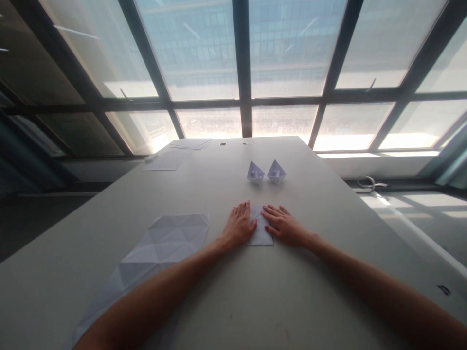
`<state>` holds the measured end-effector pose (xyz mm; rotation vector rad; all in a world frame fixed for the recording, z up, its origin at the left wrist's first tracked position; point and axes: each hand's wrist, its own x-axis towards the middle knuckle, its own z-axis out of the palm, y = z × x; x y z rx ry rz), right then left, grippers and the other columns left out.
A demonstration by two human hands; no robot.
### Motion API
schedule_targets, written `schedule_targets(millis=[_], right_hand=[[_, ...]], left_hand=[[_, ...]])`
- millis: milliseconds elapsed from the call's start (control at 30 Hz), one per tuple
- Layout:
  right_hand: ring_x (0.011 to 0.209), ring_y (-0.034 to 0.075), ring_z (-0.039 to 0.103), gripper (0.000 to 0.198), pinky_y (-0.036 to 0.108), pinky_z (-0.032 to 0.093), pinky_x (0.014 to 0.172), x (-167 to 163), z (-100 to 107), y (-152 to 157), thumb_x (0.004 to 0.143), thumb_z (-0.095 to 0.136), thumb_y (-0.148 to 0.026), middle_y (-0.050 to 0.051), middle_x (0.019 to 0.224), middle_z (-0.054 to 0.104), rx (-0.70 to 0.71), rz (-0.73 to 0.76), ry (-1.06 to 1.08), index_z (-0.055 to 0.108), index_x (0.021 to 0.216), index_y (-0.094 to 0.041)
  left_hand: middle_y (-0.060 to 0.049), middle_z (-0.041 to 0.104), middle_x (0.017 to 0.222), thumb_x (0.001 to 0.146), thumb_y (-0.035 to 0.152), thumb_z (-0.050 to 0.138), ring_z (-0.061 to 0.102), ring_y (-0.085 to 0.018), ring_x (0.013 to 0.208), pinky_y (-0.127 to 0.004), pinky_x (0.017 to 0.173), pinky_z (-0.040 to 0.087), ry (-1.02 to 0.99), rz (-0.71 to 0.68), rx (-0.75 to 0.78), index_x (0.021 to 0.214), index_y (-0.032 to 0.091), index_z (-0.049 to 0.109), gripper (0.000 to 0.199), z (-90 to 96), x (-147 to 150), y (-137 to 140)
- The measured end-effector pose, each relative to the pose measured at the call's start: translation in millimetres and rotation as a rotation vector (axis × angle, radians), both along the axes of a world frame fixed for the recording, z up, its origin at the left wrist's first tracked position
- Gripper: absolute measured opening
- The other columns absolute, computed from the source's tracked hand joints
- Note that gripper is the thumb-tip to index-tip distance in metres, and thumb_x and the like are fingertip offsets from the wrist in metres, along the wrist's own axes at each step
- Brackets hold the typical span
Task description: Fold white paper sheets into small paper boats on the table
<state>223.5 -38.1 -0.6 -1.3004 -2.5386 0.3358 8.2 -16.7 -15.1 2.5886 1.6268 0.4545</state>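
A small folded sheet of white paper lies flat on the table in front of me. My left hand rests on its left side, fingers stretched forward and the thumb pointing in over the paper. On the right side, my right hand lies with its fingers extended across the paper's edge. Both hands press from above and grip nothing. Part of the paper is hidden under them. Just beyond stand two folded white paper boats, side by side; the right paper boat is close to its neighbour.
A large creased sheet of paper lies to the left, partly under my left forearm. More flat paper sheets are at the table's far left. The white table reaches toward tall windows. A pale coiled strip is beyond the right edge.
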Motion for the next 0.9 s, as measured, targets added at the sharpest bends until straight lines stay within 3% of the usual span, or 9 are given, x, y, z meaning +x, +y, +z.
schedule_targets(millis=[367,567,733,900], right_hand=[[0.146,0.024,0.021,0.056,0.048,0.012,0.119,1,-1,0,0.098,0.038,-0.044,0.008,0.157,0.029,-0.001,0.002,0.004,0.036,0.149,-0.022],[0.146,0.023,0.022,0.056,0.047,0.013,0.119,1,-1,0,0.099,0.038,-0.043,0.009,0.157,0.030,0.013,0.001,0.001,0.037,0.149,-0.019],[0.146,0.024,0.021,0.056,0.048,0.013,0.118,1,0,0,0.098,0.038,-0.043,0.009,0.157,0.029,0.003,0.001,-0.001,0.037,0.149,-0.020],[0.147,0.025,0.019,0.058,0.049,0.012,0.118,0,1,1,0.098,0.038,-0.043,0.008,0.158,0.027,-0.012,0.004,0.004,0.034,0.151,-0.021]], left_hand=[[-0.021,0.038,0.145,0.087,0.025,0.047,0.035,-0.030,0.137,-0.044,0.115,0.028,-0.169,-0.047,0.043,0.151,0.006,0.015,0.074,6.5,0,1],[-0.021,0.038,0.144,0.086,0.020,0.049,0.035,-0.031,0.137,-0.044,0.114,0.032,-0.224,-0.074,0.057,0.151,0.005,0.018,0.073,8.6,0,1],[-0.015,0.034,0.148,0.090,0.019,0.045,0.033,-0.027,0.140,-0.044,0.115,0.032,-0.354,-0.143,0.081,0.152,0.015,0.020,0.067,18.0,2,-5],[-0.015,0.028,0.152,0.099,0.029,0.037,0.051,-0.023,0.128,-0.036,0.097,0.052,-0.649,-0.191,0.040,0.153,0.021,0.017,0.058,19.2,5,-8]])
